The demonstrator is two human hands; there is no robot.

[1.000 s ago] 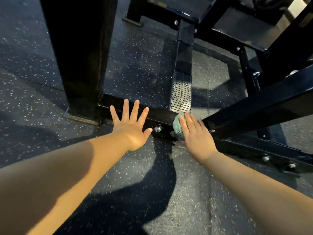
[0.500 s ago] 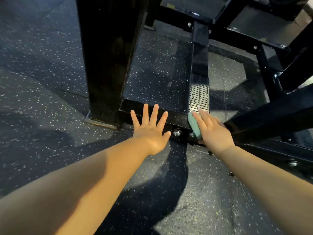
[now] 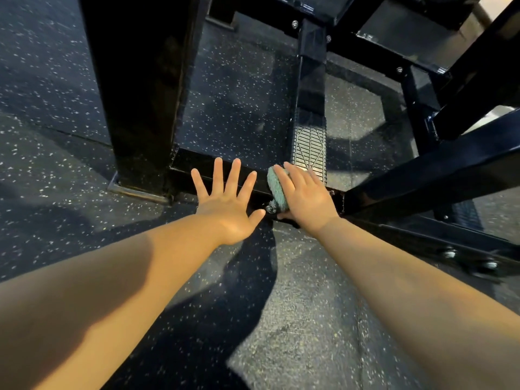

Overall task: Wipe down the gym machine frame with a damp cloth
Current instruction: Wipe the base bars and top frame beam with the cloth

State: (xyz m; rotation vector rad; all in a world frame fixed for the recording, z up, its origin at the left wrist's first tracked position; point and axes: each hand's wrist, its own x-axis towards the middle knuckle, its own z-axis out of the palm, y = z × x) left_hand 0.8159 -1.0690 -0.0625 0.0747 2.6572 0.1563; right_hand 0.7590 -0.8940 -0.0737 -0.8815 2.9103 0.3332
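The black gym machine frame has a low crossbar running along the floor. My right hand grips a teal cloth and presses it on the crossbar, where a beam with a ribbed tread plate joins it. The thumb is under the cloth, and most of the cloth is hidden by the hand. My left hand is spread flat with straight fingers, its fingertips over the crossbar just left of the cloth.
A thick black upright post rises at the left on a foot plate. A slanted black beam runs off to the right above a bolted floor rail. Speckled rubber flooring lies in front.
The right hand with the cloth has slid left along the crossbar, closer to my left hand. The view has shifted a little; my left hand stays spread in place.
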